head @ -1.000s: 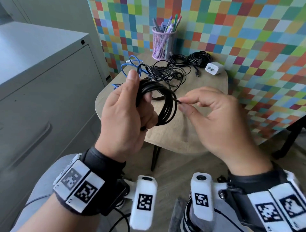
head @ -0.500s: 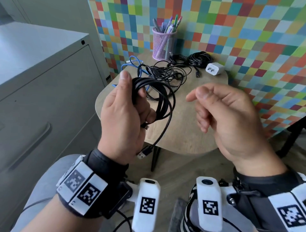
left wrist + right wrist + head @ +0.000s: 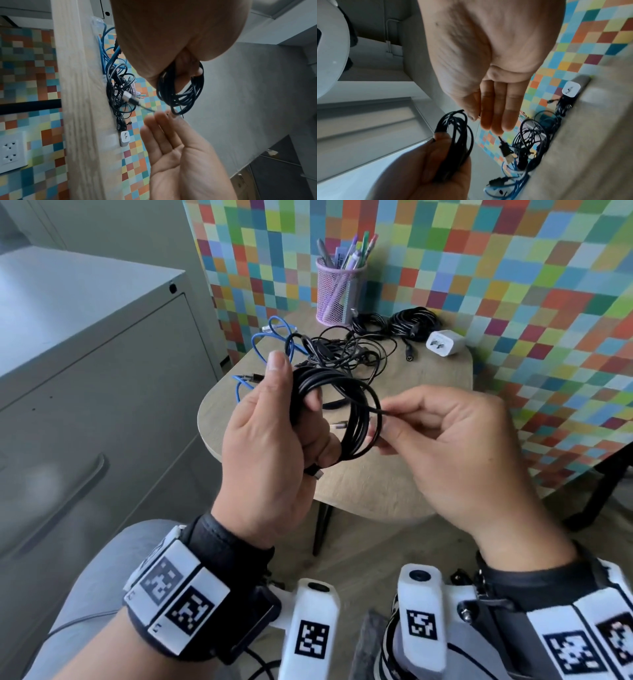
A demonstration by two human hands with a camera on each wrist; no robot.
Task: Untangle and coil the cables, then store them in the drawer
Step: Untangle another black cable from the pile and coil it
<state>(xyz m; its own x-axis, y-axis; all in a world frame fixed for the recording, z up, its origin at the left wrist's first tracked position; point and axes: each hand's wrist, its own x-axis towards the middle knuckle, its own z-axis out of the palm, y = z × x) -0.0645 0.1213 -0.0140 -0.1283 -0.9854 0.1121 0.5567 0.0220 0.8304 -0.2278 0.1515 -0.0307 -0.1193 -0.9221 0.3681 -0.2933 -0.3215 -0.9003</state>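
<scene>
My left hand (image 3: 291, 393) grips a coil of black cable (image 3: 356, 419) in the air above the near edge of the small wooden table (image 3: 376, 494). My right hand (image 3: 387, 419) pinches the coil's loose end between thumb and forefinger at the coil's right side. In the left wrist view the coil (image 3: 181, 94) hangs under my palm. The USB plug (image 3: 505, 150) sticks out past the right hand's straight fingers. On the table lie a tangle of thin black cables (image 3: 346, 354) and a blue cable (image 3: 274, 337).
A lilac mesh pen cup (image 3: 339, 292), a second coiled black cable (image 3: 414, 320) and a white charger (image 3: 445, 342) stand along the table's back by the chequered wall. A grey cabinet (image 3: 102, 392) with a handled drawer front (image 3: 68, 501) is at my left.
Half a second ago the cable's end dangled below my left hand and the right hand held nothing. The right hand now pinches that end and holds it against the coil's right side.
</scene>
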